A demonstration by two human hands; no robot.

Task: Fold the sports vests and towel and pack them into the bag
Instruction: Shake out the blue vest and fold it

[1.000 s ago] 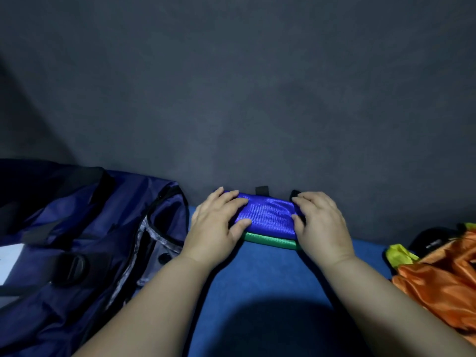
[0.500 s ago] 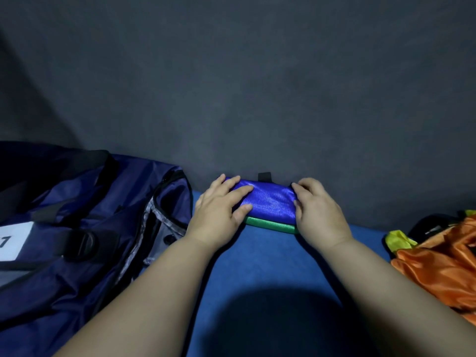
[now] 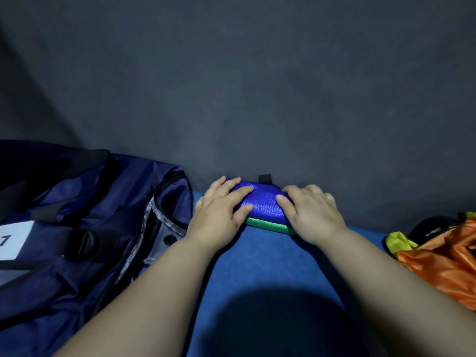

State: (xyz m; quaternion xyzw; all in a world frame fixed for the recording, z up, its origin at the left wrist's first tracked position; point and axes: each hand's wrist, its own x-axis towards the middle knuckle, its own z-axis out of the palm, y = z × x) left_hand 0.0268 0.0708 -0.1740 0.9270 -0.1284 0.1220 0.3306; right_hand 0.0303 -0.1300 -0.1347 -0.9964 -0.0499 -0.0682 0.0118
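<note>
A folded shiny blue vest point(image 3: 262, 203) lies on top of a folded green vest point(image 3: 268, 224) at the far edge of the blue surface, against the dark wall. My left hand point(image 3: 219, 215) rests on the stack's left end, fingers spread over the blue fabric. My right hand point(image 3: 309, 211) covers the stack's right end, thumb on top. Both hands press or hold the stack from its sides. The navy bag point(image 3: 77, 240) lies open at the left, its zipped mouth facing the stack. A small black tab point(image 3: 265, 178) sticks up behind the stack.
A crumpled orange vest point(image 3: 448, 264) with a yellow-green piece point(image 3: 398, 242) and a black item point(image 3: 432, 228) lies at the right edge. A white label with a 7 point(image 3: 13, 239) sits on the bag. The blue surface point(image 3: 257, 266) stretches between my arms.
The view has risen a little, so the stack and hands sit higher and farther. My hands have closed in on the stack's ends, and the bag's label has come into sight.
</note>
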